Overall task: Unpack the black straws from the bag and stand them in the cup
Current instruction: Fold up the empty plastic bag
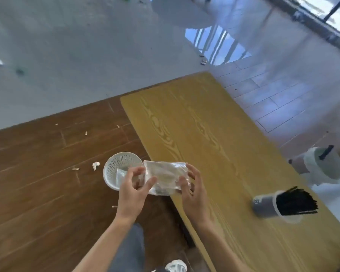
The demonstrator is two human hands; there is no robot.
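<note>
A clear plastic bag (166, 176) hangs in the air between both hands, over the left edge of the yellow wooden table (200, 122). My left hand (133, 191) pinches the bag's left end with thumb and fingers. My right hand (192, 190) grips its right end. No black straws show inside the bag. On the table at the right stands a grey cup (267, 206) with a thick bunch of black straws (296, 201) standing in it, well right of my right hand.
A white perforated basket (118, 165) sits on the brown wood floor just left of the table, behind my left hand, with a clear wrapper in it. Small white scraps (95, 165) litter the floor. A white lined bin (322, 165) stands beyond the table's right edge.
</note>
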